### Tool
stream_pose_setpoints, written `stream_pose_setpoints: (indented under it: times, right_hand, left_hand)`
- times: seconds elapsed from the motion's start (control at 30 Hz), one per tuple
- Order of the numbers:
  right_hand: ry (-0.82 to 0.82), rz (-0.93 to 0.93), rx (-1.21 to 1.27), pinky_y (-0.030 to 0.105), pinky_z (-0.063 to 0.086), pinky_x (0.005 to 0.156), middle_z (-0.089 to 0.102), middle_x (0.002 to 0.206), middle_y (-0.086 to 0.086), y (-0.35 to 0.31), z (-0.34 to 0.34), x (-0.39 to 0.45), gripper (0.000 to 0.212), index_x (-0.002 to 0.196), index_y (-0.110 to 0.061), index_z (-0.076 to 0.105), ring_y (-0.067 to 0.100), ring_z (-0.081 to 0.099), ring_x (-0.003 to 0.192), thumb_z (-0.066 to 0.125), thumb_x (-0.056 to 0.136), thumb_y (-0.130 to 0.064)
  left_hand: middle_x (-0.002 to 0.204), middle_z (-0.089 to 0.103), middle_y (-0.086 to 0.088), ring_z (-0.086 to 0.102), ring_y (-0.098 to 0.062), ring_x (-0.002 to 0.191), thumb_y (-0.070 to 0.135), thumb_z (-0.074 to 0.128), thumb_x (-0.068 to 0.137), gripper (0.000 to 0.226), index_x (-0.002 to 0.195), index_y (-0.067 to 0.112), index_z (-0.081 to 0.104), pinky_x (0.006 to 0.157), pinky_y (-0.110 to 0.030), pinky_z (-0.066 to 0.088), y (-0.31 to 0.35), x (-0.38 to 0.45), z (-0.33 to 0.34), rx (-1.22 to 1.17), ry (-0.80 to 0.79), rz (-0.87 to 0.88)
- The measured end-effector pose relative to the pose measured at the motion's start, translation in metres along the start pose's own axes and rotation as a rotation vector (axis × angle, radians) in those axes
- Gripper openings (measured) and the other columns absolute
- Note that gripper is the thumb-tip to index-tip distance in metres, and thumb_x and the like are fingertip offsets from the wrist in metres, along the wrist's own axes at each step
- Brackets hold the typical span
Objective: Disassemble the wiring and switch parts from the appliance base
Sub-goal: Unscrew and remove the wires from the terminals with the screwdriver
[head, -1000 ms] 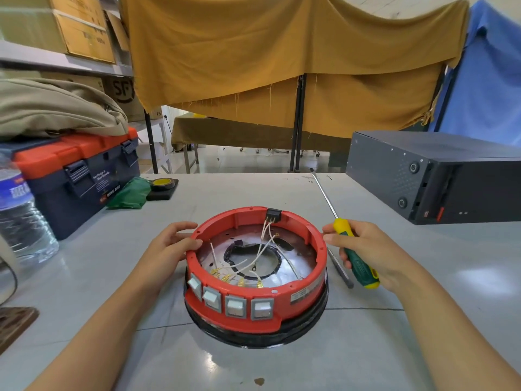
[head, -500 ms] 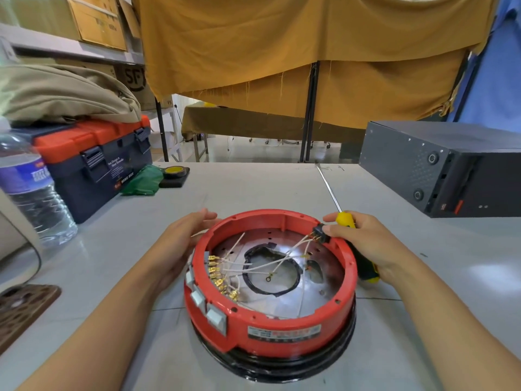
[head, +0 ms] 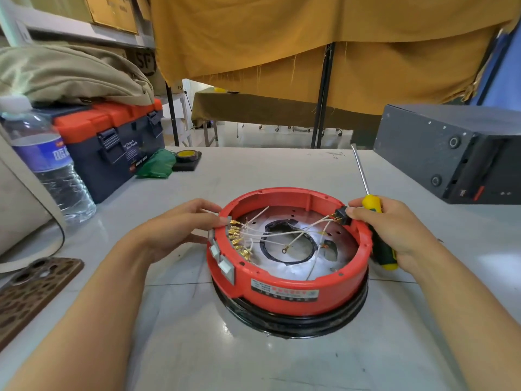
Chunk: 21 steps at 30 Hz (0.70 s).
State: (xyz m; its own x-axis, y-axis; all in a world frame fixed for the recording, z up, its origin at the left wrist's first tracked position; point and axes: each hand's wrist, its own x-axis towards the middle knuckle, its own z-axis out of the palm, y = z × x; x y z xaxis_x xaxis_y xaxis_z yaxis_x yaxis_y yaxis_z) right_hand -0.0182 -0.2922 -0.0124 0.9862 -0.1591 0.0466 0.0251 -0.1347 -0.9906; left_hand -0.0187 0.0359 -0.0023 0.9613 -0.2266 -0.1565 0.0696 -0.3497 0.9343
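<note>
The round red appliance base [head: 284, 300] stands on a black ring in the middle of the table. White wires [head: 282, 235] with brass terminals cross its metal floor to a row of grey switches [head: 222, 261] on its left wall. A black connector block [head: 341, 215] sits at the right rim. My left hand [head: 180, 227] holds the left rim beside the switches. My right hand [head: 392, 227] grips a yellow and green screwdriver [head: 375, 221], thumb against the connector block; the shaft points away from me.
An orange and dark toolbox [head: 112, 142] under a folded beige cloth, a water bottle [head: 48, 167], green cloth and a yellow tape roll [head: 187, 156] stand at the left. A dark metal box [head: 451, 153] is at the right. A brown perforated mat [head: 31, 289] lies near left.
The base has been turned, so the switches moved from the front to the left side and the connector block from the back to the right. Both hands stayed on the rim.
</note>
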Motion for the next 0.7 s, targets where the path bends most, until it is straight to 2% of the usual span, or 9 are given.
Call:
stream_pose_setpoints:
  times: [0.07, 0.13, 0.27, 0.33, 0.4, 0.47, 0.53, 0.6, 0.7]
  right_hand:
    - [-0.025, -0.002, -0.006, 0.027, 0.043, 0.048, 0.057, 0.065, 0.014, -0.001, 0.001, -0.002, 0.009, 0.093, -0.006, 0.066, 0.019, 0.051, 0.050, 0.067, 0.084, -0.008]
    - [-0.067, -0.017, -0.030, 0.022, 0.039, 0.038, 0.057, 0.058, 0.010, -0.003, -0.001, -0.004, 0.006, 0.088, -0.007, 0.067, 0.014, 0.049, 0.041, 0.068, 0.083, -0.010]
    - [-0.104, -0.063, -0.090, 0.020, 0.038, 0.035, 0.065, 0.057, 0.000, -0.004, -0.005, -0.006, 0.009, 0.081, -0.009, 0.069, 0.009, 0.047, 0.037, 0.068, 0.084, -0.018]
    - [-0.110, -0.077, -0.100, 0.019, 0.039, 0.036, 0.064, 0.054, -0.002, -0.004, -0.004, -0.007, 0.010, 0.081, -0.012, 0.069, 0.010, 0.047, 0.038, 0.068, 0.084, -0.021]
    - [-0.122, -0.086, -0.090, 0.019, 0.039, 0.036, 0.062, 0.052, -0.002, -0.004, -0.003, -0.007, 0.009, 0.082, -0.014, 0.070, 0.012, 0.049, 0.037, 0.068, 0.085, -0.023]
    - [-0.134, -0.070, -0.069, 0.020, 0.039, 0.035, 0.058, 0.048, -0.001, -0.003, -0.003, -0.007, 0.010, 0.083, -0.016, 0.070, 0.013, 0.049, 0.036, 0.067, 0.085, -0.025]
    - [-0.117, -0.057, -0.065, 0.021, 0.039, 0.034, 0.055, 0.046, -0.001, -0.004, -0.006, -0.007, 0.010, 0.083, -0.017, 0.071, 0.012, 0.047, 0.035, 0.066, 0.086, -0.026]
    - [-0.091, -0.065, -0.075, 0.023, 0.040, 0.035, 0.059, 0.051, -0.001, -0.005, -0.010, -0.007, 0.010, 0.084, -0.017, 0.071, 0.012, 0.048, 0.038, 0.065, 0.087, -0.025]
    - [-0.067, -0.072, -0.093, 0.024, 0.042, 0.037, 0.069, 0.068, -0.002, -0.006, -0.012, -0.006, 0.011, 0.084, -0.015, 0.069, 0.012, 0.050, 0.041, 0.062, 0.089, -0.023]
  left_hand:
    - [0.087, 0.073, -0.002, 0.069, -0.010, 0.078, 0.034, 0.085, 0.054, 0.060, 0.105, 0.014, 0.061, 0.066, -0.023, 0.050, 0.001, 0.002, -0.002, -0.033, 0.058, -0.031]
    - [0.076, 0.074, -0.002, 0.069, -0.011, 0.069, 0.042, 0.080, 0.055, 0.055, 0.098, 0.012, 0.062, 0.060, -0.022, 0.050, 0.001, 0.004, -0.001, -0.052, 0.149, -0.067]
    - [0.064, 0.067, -0.002, 0.061, -0.013, 0.057, 0.043, 0.073, 0.075, 0.033, 0.079, 0.012, 0.060, 0.050, -0.023, 0.045, -0.002, 0.012, 0.007, -0.001, 0.509, -0.002]
    - [0.065, 0.065, -0.001, 0.059, -0.010, 0.054, 0.045, 0.068, 0.080, 0.034, 0.077, 0.012, 0.062, 0.046, -0.021, 0.044, -0.001, 0.012, 0.010, 0.029, 0.569, 0.039]
    - [0.074, 0.069, 0.001, 0.063, -0.004, 0.060, 0.046, 0.061, 0.085, 0.033, 0.085, 0.014, 0.065, 0.047, -0.016, 0.046, 0.001, 0.010, 0.011, 0.016, 0.483, 0.030]
    - [0.090, 0.070, 0.000, 0.067, -0.011, 0.081, 0.042, 0.060, 0.086, 0.026, 0.098, 0.019, 0.064, 0.061, -0.021, 0.048, 0.002, 0.007, 0.009, 0.017, 0.335, 0.017]
    - [0.100, 0.068, -0.002, 0.065, -0.015, 0.093, 0.031, 0.064, 0.084, 0.026, 0.108, 0.021, 0.059, 0.071, -0.027, 0.048, 0.001, 0.005, 0.007, 0.013, 0.227, 0.015]
    - [0.105, 0.065, -0.003, 0.062, -0.016, 0.099, 0.021, 0.065, 0.083, 0.030, 0.112, 0.018, 0.056, 0.079, -0.030, 0.048, 0.001, 0.005, 0.008, -0.021, 0.198, 0.004]
    - [0.103, 0.066, -0.007, 0.060, -0.018, 0.098, 0.018, 0.066, 0.079, 0.032, 0.110, 0.014, 0.057, 0.086, -0.032, 0.046, 0.001, 0.004, 0.009, -0.034, 0.196, 0.009]
